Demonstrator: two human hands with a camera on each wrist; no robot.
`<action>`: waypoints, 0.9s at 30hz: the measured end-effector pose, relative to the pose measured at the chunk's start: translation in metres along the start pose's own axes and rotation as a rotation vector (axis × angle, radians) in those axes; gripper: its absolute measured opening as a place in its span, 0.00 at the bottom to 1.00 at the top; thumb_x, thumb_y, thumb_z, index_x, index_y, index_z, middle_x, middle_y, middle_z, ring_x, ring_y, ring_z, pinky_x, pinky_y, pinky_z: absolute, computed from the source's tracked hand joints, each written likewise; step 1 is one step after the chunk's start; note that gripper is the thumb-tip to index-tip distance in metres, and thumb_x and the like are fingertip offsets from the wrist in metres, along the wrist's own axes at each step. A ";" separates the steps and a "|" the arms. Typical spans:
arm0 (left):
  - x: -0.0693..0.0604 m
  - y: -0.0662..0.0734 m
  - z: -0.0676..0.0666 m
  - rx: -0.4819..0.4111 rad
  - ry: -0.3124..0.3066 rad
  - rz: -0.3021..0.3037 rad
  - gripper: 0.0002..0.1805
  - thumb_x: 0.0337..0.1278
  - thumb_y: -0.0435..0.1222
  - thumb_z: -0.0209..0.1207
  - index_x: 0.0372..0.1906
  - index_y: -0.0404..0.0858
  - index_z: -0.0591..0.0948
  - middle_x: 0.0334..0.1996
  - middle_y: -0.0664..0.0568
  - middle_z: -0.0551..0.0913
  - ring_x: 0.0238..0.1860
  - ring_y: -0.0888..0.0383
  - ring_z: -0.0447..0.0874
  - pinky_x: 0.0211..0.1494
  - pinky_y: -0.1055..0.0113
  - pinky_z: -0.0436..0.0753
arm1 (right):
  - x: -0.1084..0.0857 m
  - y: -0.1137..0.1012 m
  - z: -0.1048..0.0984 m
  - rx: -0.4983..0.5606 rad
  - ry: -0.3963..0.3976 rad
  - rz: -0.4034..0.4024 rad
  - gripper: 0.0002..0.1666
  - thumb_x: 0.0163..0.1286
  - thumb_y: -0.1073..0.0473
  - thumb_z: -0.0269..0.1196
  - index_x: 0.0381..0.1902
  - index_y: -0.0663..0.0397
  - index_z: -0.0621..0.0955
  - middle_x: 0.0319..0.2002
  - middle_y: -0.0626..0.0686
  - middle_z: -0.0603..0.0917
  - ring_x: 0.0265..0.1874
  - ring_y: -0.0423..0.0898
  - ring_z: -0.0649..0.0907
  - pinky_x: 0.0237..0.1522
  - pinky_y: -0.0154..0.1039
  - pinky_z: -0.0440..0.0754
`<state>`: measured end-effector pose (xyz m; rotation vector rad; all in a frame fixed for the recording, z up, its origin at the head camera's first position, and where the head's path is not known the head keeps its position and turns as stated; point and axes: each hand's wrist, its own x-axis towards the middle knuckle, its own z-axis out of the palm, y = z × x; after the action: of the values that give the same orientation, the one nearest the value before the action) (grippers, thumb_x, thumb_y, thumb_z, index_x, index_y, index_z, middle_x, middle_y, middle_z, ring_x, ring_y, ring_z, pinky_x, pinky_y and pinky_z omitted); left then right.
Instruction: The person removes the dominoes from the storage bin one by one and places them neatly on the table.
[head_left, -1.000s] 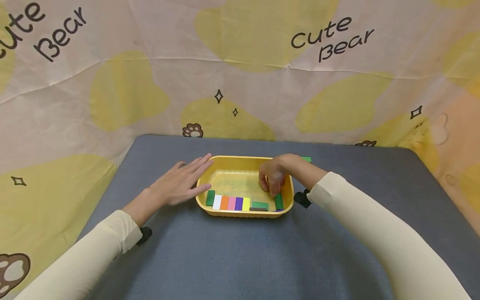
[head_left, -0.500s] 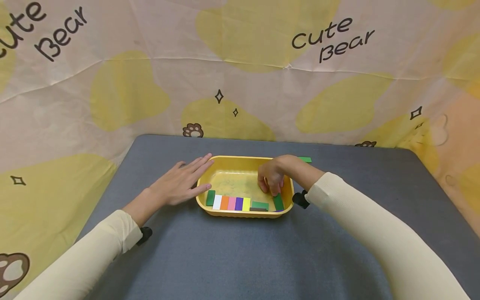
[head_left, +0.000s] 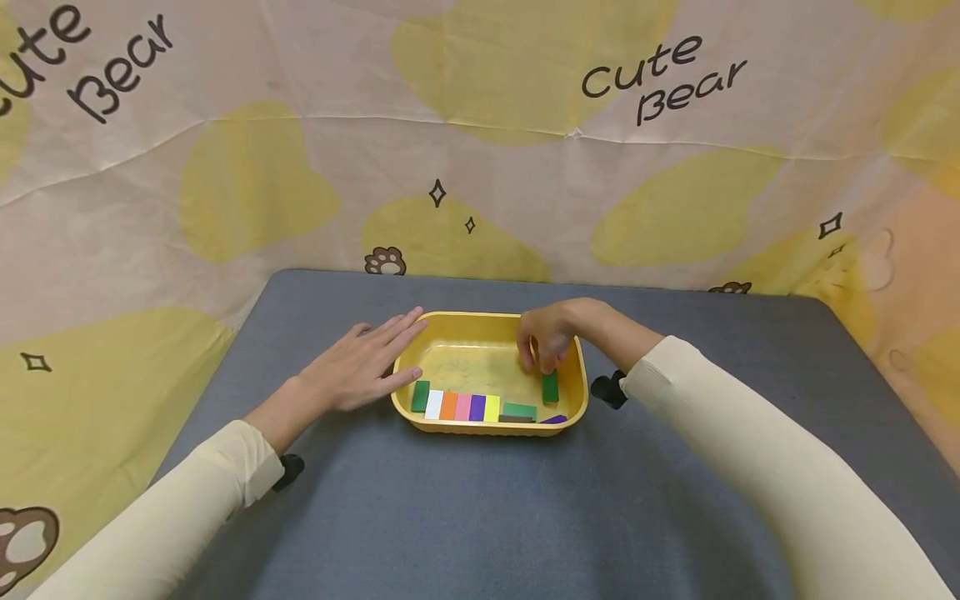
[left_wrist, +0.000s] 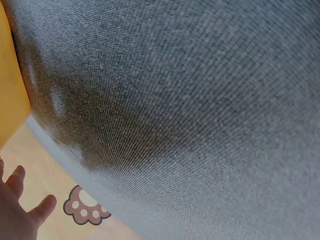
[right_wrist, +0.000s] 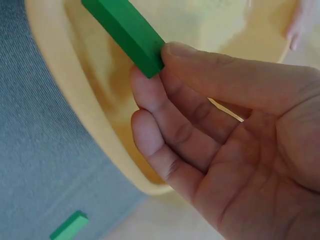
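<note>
My right hand [head_left: 546,335] pinches one end of a green block [head_left: 551,387] between thumb and fingers, over the right part of a yellow tray [head_left: 468,364]. The right wrist view shows this block [right_wrist: 125,35] held at the fingertips. My left hand [head_left: 360,362] lies with straight fingers at the tray's left rim. Along the near wall, inside the tray, runs a row of white [head_left: 434,405], orange [head_left: 448,406], pink, purple and yellow [head_left: 492,408] blocks. Another green block [head_left: 421,397] stands at its left end.
At the row's right lies a lighter green block [head_left: 520,410] with a dark strip before it. A purple piece [head_left: 553,420] sits in the near right corner. Outside the tray, a green block [right_wrist: 70,226] lies on the grey table [head_left: 480,517]. A patterned cloth [head_left: 480,167] hangs behind.
The right hand has lifted the green block up and away from the tray's near right corner, uncovering more of the purple piece. My left hand has stayed put.
</note>
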<state>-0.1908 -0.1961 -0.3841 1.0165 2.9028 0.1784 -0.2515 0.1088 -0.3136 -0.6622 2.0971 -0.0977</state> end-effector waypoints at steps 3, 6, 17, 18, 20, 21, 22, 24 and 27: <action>0.000 0.000 0.000 0.001 -0.002 -0.001 0.44 0.71 0.64 0.41 0.81 0.45 0.47 0.81 0.52 0.44 0.78 0.51 0.51 0.69 0.37 0.60 | -0.006 0.003 -0.004 0.033 0.046 -0.023 0.15 0.59 0.74 0.65 0.45 0.61 0.83 0.33 0.52 0.80 0.24 0.42 0.75 0.31 0.33 0.79; 0.000 0.001 -0.001 -0.001 0.004 0.005 0.44 0.71 0.63 0.41 0.81 0.45 0.48 0.80 0.52 0.45 0.78 0.51 0.51 0.69 0.37 0.60 | -0.013 0.006 -0.009 0.048 0.092 -0.064 0.15 0.60 0.76 0.63 0.46 0.65 0.83 0.33 0.53 0.81 0.23 0.42 0.75 0.30 0.33 0.78; 0.000 0.001 -0.002 0.000 -0.002 0.004 0.43 0.71 0.62 0.43 0.81 0.43 0.49 0.80 0.51 0.46 0.78 0.50 0.52 0.68 0.36 0.61 | -0.037 0.024 -0.021 0.073 0.274 -0.162 0.11 0.63 0.76 0.61 0.41 0.69 0.86 0.34 0.57 0.88 0.27 0.45 0.83 0.31 0.32 0.80; 0.000 0.001 -0.002 0.000 -0.002 0.004 0.43 0.71 0.62 0.43 0.81 0.43 0.49 0.80 0.51 0.46 0.78 0.50 0.52 0.68 0.36 0.61 | -0.039 0.026 -0.022 0.078 0.286 -0.162 0.11 0.64 0.76 0.60 0.41 0.69 0.86 0.34 0.57 0.88 0.28 0.44 0.83 0.31 0.32 0.79; 0.000 0.002 -0.002 -0.002 -0.003 0.002 0.43 0.71 0.61 0.44 0.81 0.44 0.49 0.80 0.51 0.46 0.78 0.50 0.52 0.68 0.36 0.61 | -0.042 0.031 -0.024 0.089 0.312 -0.164 0.11 0.64 0.76 0.59 0.41 0.68 0.86 0.36 0.57 0.87 0.30 0.45 0.83 0.33 0.33 0.80; 0.000 0.002 -0.002 -0.002 -0.004 0.000 0.43 0.71 0.61 0.44 0.81 0.44 0.49 0.80 0.51 0.46 0.78 0.50 0.51 0.68 0.36 0.61 | -0.044 0.034 -0.025 0.091 0.326 -0.170 0.11 0.64 0.76 0.59 0.41 0.68 0.86 0.36 0.58 0.87 0.30 0.46 0.83 0.34 0.34 0.80; 0.000 0.002 -0.002 -0.004 -0.005 0.000 0.43 0.71 0.61 0.45 0.81 0.43 0.50 0.80 0.51 0.45 0.78 0.50 0.51 0.69 0.36 0.61 | -0.045 0.037 -0.026 0.094 0.338 -0.175 0.12 0.64 0.76 0.58 0.41 0.68 0.86 0.37 0.58 0.87 0.31 0.46 0.83 0.34 0.35 0.80; 0.000 0.001 -0.001 -0.002 -0.007 -0.001 0.43 0.71 0.61 0.44 0.81 0.43 0.50 0.80 0.51 0.45 0.78 0.50 0.51 0.69 0.36 0.61 | -0.048 0.042 -0.026 0.103 0.371 -0.193 0.12 0.65 0.77 0.58 0.41 0.69 0.86 0.36 0.58 0.87 0.33 0.48 0.83 0.36 0.37 0.81; 0.000 0.002 -0.001 -0.003 -0.009 -0.003 0.44 0.71 0.62 0.43 0.81 0.43 0.49 0.80 0.51 0.44 0.78 0.50 0.51 0.69 0.36 0.60 | -0.051 0.051 -0.025 0.112 0.442 -0.231 0.12 0.65 0.77 0.57 0.40 0.69 0.86 0.35 0.59 0.87 0.34 0.49 0.83 0.39 0.41 0.82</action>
<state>-0.1900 -0.1950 -0.3826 1.0101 2.8952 0.1772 -0.2705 0.1729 -0.2766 -0.8728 2.4018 -0.5289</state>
